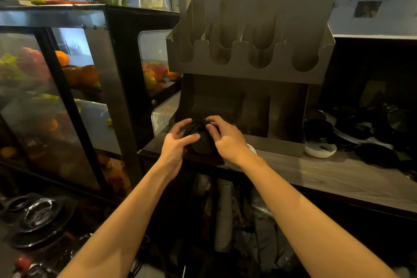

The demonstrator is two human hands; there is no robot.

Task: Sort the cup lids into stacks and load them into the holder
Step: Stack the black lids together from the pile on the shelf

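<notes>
A small stack of black cup lids [201, 140] is held between both hands just in front of the steel holder's lower left opening. My left hand [175, 142] cups the stack from the left with fingers curled around it. From the right, my right hand [228, 136] grips it, fingertips on its top rim. The steel holder [252, 67] stands on the wooden counter, with several U-shaped slots across its top and open compartments below. More loose black lids [365, 135] lie piled on the counter to the holder's right.
A white lid [320, 150] lies beside the holder's right foot. A glass display case with fruit [67, 74] stands to the left. Black lids [38, 216] sit on a low surface at bottom left. Clutter and a ribbed hose fill the space under the counter [338, 178].
</notes>
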